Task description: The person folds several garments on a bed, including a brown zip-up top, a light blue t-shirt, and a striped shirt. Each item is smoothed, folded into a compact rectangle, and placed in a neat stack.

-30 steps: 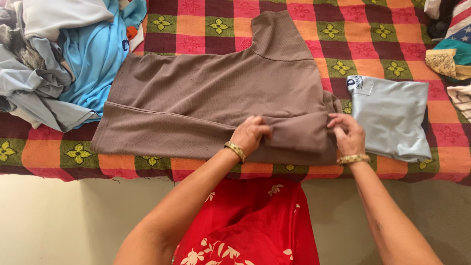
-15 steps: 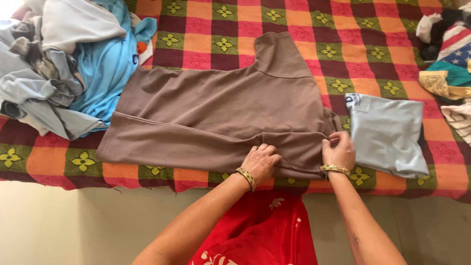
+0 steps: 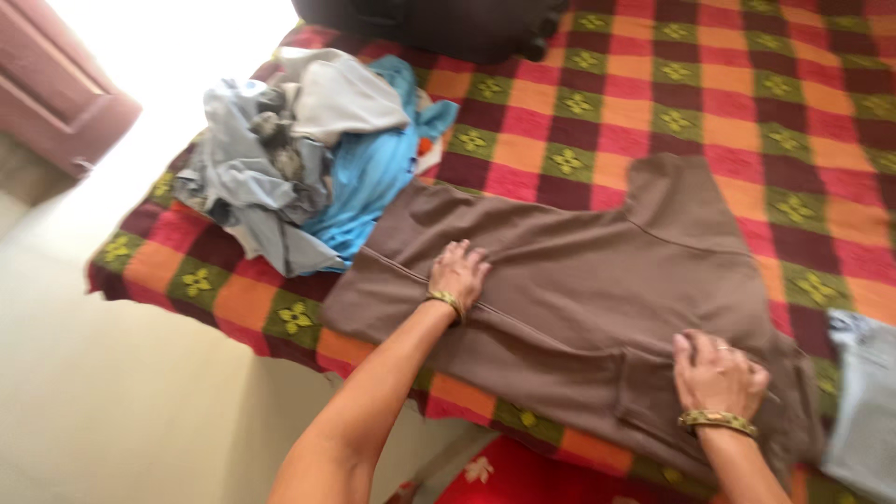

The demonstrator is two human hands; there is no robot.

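Right now both hands lie flat on the brown shirt (image 3: 579,280), which is spread across the checked bedspread (image 3: 709,84) near its front edge. Her left hand (image 3: 457,273) presses down, fingers spread and grasping nothing, on the folded seam toward the shirt's left end. Her right hand (image 3: 717,375) rests palm down on the folded sleeve at the shirt's right end, not gripping either. Each wrist wears a gold bangle. A heap of grey and blue clothes (image 3: 308,159) sits at the bedspread's left edge, just beside the shirt. A folded pale blue garment (image 3: 863,411) lies at the right edge.
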